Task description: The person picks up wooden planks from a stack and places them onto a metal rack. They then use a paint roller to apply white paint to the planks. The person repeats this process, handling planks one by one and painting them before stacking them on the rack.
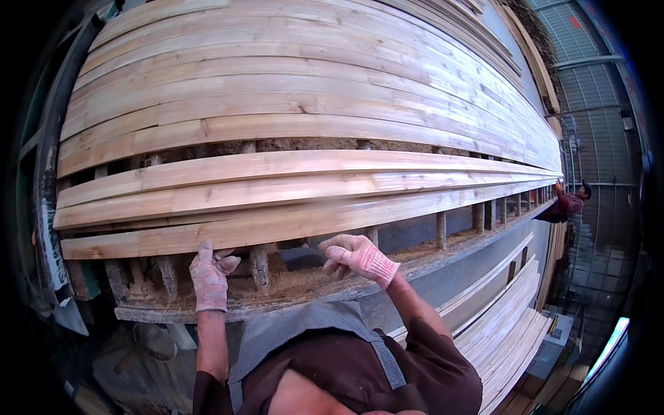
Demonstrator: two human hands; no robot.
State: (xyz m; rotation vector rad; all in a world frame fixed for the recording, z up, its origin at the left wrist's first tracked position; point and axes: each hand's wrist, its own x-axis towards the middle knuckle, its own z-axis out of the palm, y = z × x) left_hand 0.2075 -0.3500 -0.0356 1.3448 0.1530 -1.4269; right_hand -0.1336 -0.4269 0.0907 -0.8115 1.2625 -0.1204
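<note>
A long pale wooden board [173,238] lies along the near side of a slatted rack, running far off to the right. My left hand [209,280], in a pinkish-white knit glove, grips its near edge toward the left end, one digit up against the board's face. My right hand [361,259], gloved alike, is just below that board, apart from its edge as far as I can see. Its fingers are curled in, and whatever they may hold is hidden. Two more loose boards, an upper one [207,170] and a lower one [194,198], lie just beyond.
Beyond a gap, many boards [277,86] lie side by side. Sawdust covers the rack's near ledge [290,294] and its short uprights. At the far right end stands another person [568,204] by the boards. Stacked strips [505,339] lie low at my right; a dark metal frame [52,180] borders the left.
</note>
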